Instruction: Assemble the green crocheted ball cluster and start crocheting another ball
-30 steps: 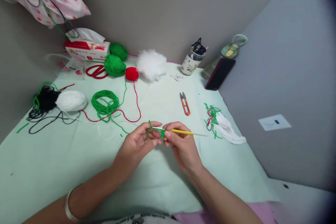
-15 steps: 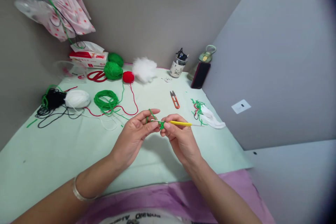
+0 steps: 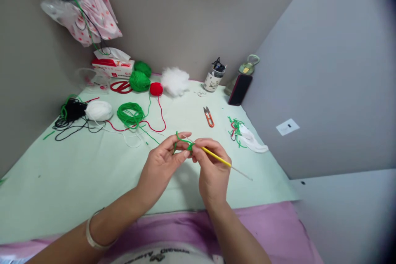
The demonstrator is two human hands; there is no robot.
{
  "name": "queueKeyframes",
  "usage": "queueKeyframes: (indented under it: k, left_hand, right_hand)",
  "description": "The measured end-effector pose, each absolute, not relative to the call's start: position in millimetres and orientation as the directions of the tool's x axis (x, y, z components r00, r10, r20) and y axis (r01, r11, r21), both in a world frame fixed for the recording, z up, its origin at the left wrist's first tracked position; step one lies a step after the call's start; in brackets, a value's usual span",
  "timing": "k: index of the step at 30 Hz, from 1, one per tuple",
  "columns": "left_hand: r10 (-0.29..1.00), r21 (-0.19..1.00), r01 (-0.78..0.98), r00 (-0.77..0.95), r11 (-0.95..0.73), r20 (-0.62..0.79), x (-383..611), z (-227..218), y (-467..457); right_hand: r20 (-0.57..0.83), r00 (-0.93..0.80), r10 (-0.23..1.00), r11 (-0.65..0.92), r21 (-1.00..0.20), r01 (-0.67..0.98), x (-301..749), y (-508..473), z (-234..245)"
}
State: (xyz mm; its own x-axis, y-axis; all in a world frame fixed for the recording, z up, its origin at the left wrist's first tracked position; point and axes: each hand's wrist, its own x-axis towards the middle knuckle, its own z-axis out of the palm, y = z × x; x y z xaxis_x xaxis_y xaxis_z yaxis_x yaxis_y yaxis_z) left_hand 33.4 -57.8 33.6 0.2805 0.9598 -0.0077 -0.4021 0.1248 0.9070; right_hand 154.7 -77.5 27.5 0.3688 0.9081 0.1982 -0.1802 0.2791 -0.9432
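My right hand [image 3: 213, 169] is closed around a crochet hook [image 3: 218, 157] with a yellow grip, its rear shaft pointing down to the right. The hook's tip lies near my left fingers, by a small piece of green crochet [image 3: 190, 147]. My left hand [image 3: 163, 161] pinches at that piece, with green yarn [image 3: 183, 139] looped over its raised index finger. Fingers of both hands partly cover the crochet piece. A coil of green yarn [image 3: 130, 114] rests on the table beyond my left hand, and a strand runs from it towards the hand.
Orange thread snips [image 3: 209, 117] lie beyond my right hand. Yarn scraps [image 3: 236, 130] and white cloth [image 3: 253, 140] are at the right. Behind stand a red yarn ball [image 3: 156, 88], white stuffing [image 3: 175, 81], a pen cup [image 3: 213, 80] and a phone [image 3: 240, 90]. White yarn [image 3: 99, 110] lies left.
The crochet hook has tilted, its rear end swinging down and its tip up. My right wrist has turned more upright. The whole view has shifted slightly.
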Motion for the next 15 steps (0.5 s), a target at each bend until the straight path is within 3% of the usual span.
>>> queueKeyframes:
  k: [5, 15]
  left_hand:
    - [0.955, 0.877, -0.446, 0.294, 0.178, -0.044, 37.7, 22.6, -66.9]
    - [0.954, 0.86, -0.457, 0.282, 0.226, -0.1, 24.2, 14.2, -67.0]
  right_hand:
    - [0.318, 0.368, 0.874, 0.366, -0.928, -0.067, 154.4, -89.3, 21.1]
    - [0.299, 0.25, 0.921, 0.322, -0.945, -0.053, 149.6, -90.5, 15.3]
